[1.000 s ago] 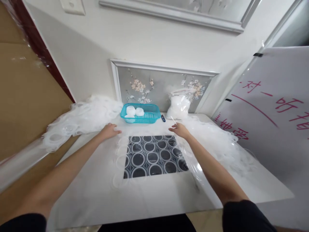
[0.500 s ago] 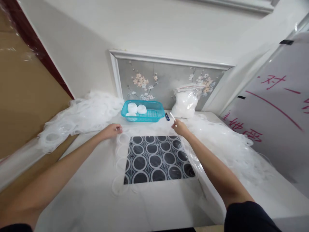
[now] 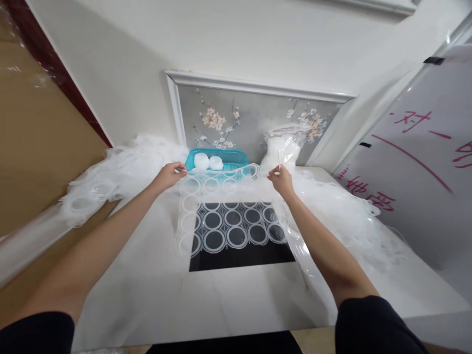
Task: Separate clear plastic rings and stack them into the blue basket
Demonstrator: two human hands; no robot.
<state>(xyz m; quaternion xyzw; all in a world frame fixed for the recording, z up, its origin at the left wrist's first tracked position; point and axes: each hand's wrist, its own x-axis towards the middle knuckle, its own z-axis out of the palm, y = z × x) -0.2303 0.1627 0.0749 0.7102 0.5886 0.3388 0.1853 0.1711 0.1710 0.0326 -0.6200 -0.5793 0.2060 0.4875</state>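
Observation:
A translucent plastic sheet of joined rings (image 3: 224, 216) is stretched between my two hands, its far edge lifted and its near part over a black rectangle (image 3: 239, 258) on the white table. My left hand (image 3: 170, 175) pinches the sheet's far left corner. Near its far right corner, my right hand (image 3: 282, 182) is closed on the sheet, and a thin white stick (image 3: 279, 158) pokes up from the same fingers. Behind the raised edge stands a blue plastic basket (image 3: 236, 156) with white round pieces (image 3: 201, 161) inside, partly covered by the sheet.
Heaped ring sheets lie at the left (image 3: 132, 162) and along the right (image 3: 332, 221). A clear bag of white material (image 3: 282, 147) leans by the wall near a flowered panel (image 3: 250, 108). A whiteboard with red writing (image 3: 424, 162) stands right, cardboard (image 3: 47, 123) left.
Both hands have risen and moved away from me, lifting the sheet's far edge in front of the basket. Its near edge has slid back, baring a strip of the black rectangle.

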